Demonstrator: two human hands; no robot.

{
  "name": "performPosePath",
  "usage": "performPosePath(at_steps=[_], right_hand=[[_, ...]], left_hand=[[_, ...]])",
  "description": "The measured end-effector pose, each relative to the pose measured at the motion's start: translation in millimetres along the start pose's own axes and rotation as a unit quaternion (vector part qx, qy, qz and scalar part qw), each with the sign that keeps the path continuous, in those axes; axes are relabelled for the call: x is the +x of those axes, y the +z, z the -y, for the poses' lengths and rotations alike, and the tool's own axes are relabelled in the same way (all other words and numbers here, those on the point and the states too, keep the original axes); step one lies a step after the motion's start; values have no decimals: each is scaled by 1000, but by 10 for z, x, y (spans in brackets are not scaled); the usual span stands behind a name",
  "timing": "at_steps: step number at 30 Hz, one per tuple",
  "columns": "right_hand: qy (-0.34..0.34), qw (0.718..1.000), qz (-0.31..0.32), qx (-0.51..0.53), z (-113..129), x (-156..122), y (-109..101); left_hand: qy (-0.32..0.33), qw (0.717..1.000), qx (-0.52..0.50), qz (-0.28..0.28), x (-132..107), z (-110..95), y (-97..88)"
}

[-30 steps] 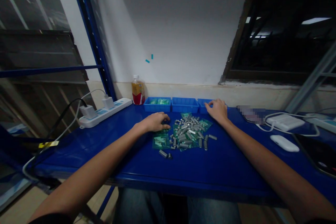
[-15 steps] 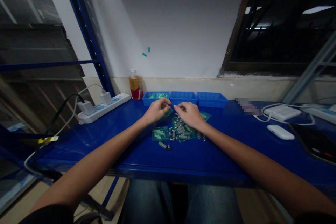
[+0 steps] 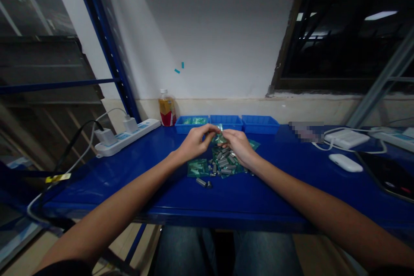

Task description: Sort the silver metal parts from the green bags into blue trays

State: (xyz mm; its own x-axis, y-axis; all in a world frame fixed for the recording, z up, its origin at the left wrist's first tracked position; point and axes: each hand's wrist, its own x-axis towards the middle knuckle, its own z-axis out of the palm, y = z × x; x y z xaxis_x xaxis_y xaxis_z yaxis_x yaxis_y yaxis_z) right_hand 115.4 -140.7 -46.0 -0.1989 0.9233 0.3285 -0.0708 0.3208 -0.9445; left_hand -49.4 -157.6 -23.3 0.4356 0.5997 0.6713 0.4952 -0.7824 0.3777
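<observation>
Between my two hands is a small green-tinted plastic bag (image 3: 220,138), raised above the table. My left hand (image 3: 198,140) pinches its left upper edge with thumb and fingers. On the other side my right hand (image 3: 238,144) is closed on the same bag. Right below lies a heap of small grey metal cylinders (image 3: 224,161) on green plastic. A flat green bag with pieces in it (image 3: 198,167) rests left of the heap. Nearer to me, a loose cylinder (image 3: 201,182) lies beside a shorter one (image 3: 209,184).
Three blue trays stand along the wall; the left tray (image 3: 181,128) holds green bags. A drink bottle (image 3: 167,110) and a power strip (image 3: 129,136) are to the left. At right lie a white case (image 3: 345,162), a phone (image 3: 388,174) and a white charger with cables (image 3: 347,138).
My hands, apart before, have come together over the heap. A green bag is now held up between them. The view has shifted slightly.
</observation>
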Motion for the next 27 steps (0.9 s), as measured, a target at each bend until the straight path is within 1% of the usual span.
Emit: performPosePath(at_steps=[2,4,8,9,11,12,14,17,20,21,23,25,27], right_hand=[[-22,999,-32,-19,-5,33,-28],[-40,997,-43,-38,1,44,-33],[-52,996,-13,-67,-23,-11,37],[-54,996,-5,-77,-45,-32,62],[-57,993,5,-105,-103,-64,104],[-55,991,0,-120,-137,-70,117],[-45,989,-29,-141,-206,-60,120],[-31,986,-101,-132,-276,-7,83],[-20,987,-145,-65,-267,40,50],[-15,988,-148,-40,-248,48,50],[-16,991,-135,-2,-201,47,64],[-35,993,-113,16,-154,28,88],[-67,994,-87,6,-113,-6,104]], left_hand=[[-39,999,-19,3,10,3,-11],[-76,996,-33,14,18,21,-5],[-130,989,-30,66,20,138,38],[-146,985,-48,78,17,177,52],[-179,972,-115,97,6,238,82],[-196,963,-153,105,-2,255,99],[-226,941,-226,110,-18,254,134],[-232,917,-310,100,-37,200,176],[-199,909,-353,97,-33,155,180],[-190,909,-359,93,-26,151,169],[-185,909,-365,76,-6,153,132],[-194,911,-359,63,14,167,84],[-211,911,-347,72,23,190,43]])
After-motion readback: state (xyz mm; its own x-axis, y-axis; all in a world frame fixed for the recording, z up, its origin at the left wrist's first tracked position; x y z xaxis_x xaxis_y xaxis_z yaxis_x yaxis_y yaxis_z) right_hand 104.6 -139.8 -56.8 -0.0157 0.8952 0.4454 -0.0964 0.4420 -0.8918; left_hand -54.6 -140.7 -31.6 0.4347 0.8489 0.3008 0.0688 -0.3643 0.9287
